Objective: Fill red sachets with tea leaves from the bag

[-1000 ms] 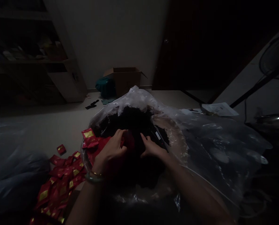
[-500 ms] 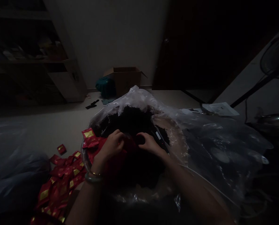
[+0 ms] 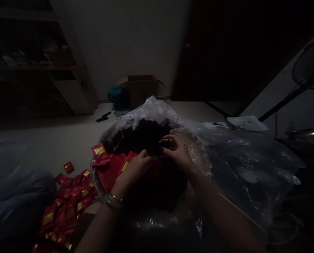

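Low over a wide plastic-lined container (image 3: 208, 165), my left hand (image 3: 138, 165) is closed, thumb and fingers pressed together on a red packet (image 3: 154, 168) that is mostly lost in shadow. More red packets (image 3: 111, 172) lie against its wrist side, inside the container's left rim. My right hand (image 3: 177, 151) hovers at the right of a heap of dark loose leaves, likely tea (image 3: 143, 135). Its thumb and fingers are curved and apart, with dark specks at the tips. Darkness hides whether any leaves sit between them.
Many small red packets with gold labels (image 3: 70, 200) are piled at lower left. Clear plastic sheeting (image 3: 241, 158) spreads to the right. An open cardboard box (image 3: 143, 88) and a teal bag (image 3: 118, 96) stand by the wall. A fan (image 3: 309, 66) is at far right.
My right hand has moved up and right, away from the left, covering the white-labelled object there. My left hand has shifted slightly right, showing more red packets beside it.
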`<state>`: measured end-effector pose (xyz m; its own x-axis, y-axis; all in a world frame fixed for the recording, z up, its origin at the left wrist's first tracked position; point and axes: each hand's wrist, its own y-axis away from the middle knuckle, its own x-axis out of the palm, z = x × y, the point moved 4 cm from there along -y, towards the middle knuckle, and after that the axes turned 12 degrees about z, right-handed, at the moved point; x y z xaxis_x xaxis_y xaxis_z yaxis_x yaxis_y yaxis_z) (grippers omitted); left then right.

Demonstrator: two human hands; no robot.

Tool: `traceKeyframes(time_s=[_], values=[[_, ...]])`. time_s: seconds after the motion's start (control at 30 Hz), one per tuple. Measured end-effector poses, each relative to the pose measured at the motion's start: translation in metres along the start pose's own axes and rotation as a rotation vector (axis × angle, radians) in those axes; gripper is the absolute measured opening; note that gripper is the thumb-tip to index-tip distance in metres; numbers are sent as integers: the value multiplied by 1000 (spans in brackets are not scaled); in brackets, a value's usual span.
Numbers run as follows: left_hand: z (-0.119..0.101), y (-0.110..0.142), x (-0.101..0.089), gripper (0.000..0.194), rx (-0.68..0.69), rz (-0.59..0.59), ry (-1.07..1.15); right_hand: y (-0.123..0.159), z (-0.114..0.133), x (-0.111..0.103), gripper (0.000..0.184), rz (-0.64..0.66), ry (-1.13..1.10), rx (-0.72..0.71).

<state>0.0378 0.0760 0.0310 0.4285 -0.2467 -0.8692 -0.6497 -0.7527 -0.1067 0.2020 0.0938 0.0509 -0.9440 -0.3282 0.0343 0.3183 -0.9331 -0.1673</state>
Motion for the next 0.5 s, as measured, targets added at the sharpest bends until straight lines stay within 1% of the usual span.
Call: traceKeyframes(time_s=[0.07,0.17,0.3,0.4,0.5], values=[[-2,0,0,26,44,-44,50,2,2,7,43,23,-8,4],[-2,0,-1,23,87,-103,109,2,0,12,40,50,66,42],[6,1,-1,15,43,-124,141,0,-4,11,39,87,202,64],[9,1,-3,15,32,-135,106,-1,-6,11,39,99,340,45],[4,3,-7,15,118,-193,22,-2,-8,11,41,50,510,24]])
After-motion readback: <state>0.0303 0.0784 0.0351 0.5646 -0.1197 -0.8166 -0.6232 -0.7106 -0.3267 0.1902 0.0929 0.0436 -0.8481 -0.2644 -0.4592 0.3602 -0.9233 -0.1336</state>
